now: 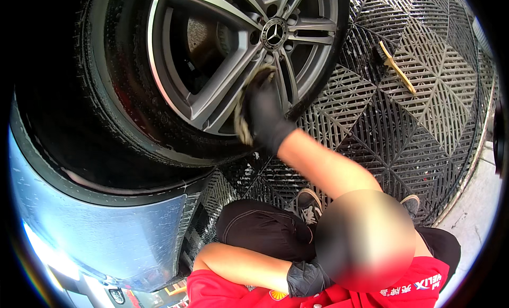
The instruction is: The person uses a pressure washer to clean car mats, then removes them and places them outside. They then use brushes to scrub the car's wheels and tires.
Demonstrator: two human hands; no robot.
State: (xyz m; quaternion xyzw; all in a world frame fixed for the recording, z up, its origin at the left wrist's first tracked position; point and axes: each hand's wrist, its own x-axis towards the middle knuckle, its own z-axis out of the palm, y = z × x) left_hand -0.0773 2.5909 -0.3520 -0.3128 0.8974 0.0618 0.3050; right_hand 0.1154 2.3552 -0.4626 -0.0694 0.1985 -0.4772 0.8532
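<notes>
My right hand (264,109), in a black glove, is shut on a dark wash pad with a pale, fuzzy edge (243,121). The pad lies against the lower spokes of a grey Mercedes-Benz alloy wheel (222,97), below its centre cap (274,34). Around the rim, the black tyre (127,105) looks wet. My left hand (310,278), also black-gloved, is bent in front of my red shirt, and a blurred round patch hides its fingers. Whether it holds anything cannot be told.
A brush with a pale curved handle (399,73) rests on the slatted plastic floor tiles (433,85) right of the wheel. The wet blue car body panel (103,232) curves round at the lower left. My bent knee (262,228) is below the tyre. Pale floor borders the tiles at right.
</notes>
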